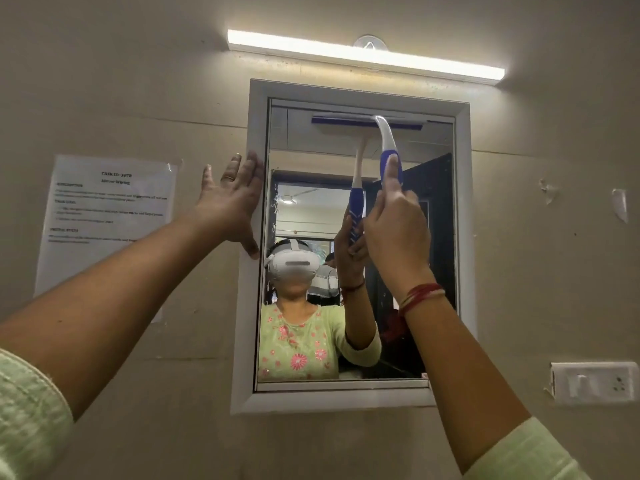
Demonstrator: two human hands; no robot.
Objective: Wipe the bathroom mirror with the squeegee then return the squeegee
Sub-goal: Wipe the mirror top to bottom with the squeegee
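The squeegee (pixel 388 140), gripped by the right hand (pixel 394 230), sat at the mirror's (pixel 304 161) top edge; the left hand (pixel 232 202) lay open on the frame (pixel 258 116). Wiping seemed barely begun, return pending.

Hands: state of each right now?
Left hand: open, fingers spread, flat against the mirror frame.
Right hand: closed, holding the squeegee handle.

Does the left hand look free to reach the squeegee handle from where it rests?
Probably yes. The left hand lies open and flat on the mirror frame, holding nothing, with bare glass between it and the squeegee. Only the right hand already covers the lower grip.
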